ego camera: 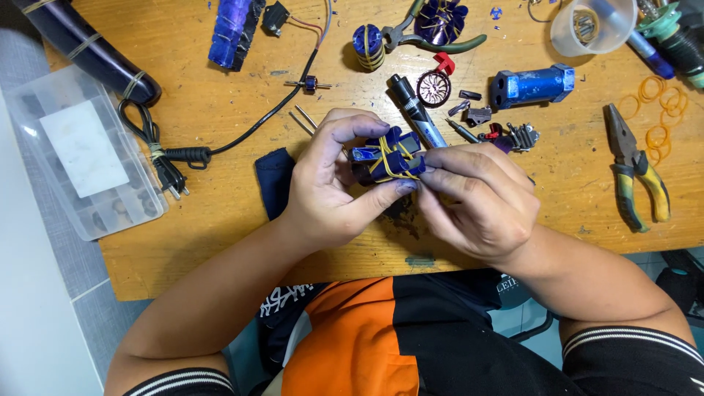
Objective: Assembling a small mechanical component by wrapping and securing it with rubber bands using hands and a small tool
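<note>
Grip: both hands meet over the near edge of the wooden table (pixel 220 242), closed around a small dark-blue part (pixel 386 158) wound with yellow bands.
Left hand (pixel 330 187): fingers curled, thumb under and forefinger over, pinching the part from its left side.
Right hand (pixel 480 198): fingertips pressed together against the part's right end, at the bands.
The part: held just above the table, between the two hands, not resting on anything.
Progress: several yellow bands already cross the part; by the look of it, the binding is well along but not finished, since the fingers are at the bands.
Beyond the grip: a dark torch-like tube (pixel 416 111) just behind, small metal bits and a round wire fan (pixel 433 89) past it.
Right of the grip: a blue cylinder housing (pixel 533 86), yellow-handled pliers (pixel 636 169), loose orange rubber bands (pixel 660 110) farther out.
Left of the grip: a black power cord and plug (pixel 170 165), then a clear plastic box (pixel 81 150) at the table's edge.
Far side: green-handled pliers (pixel 433 37) and a clear cup (pixel 592 26).
</note>
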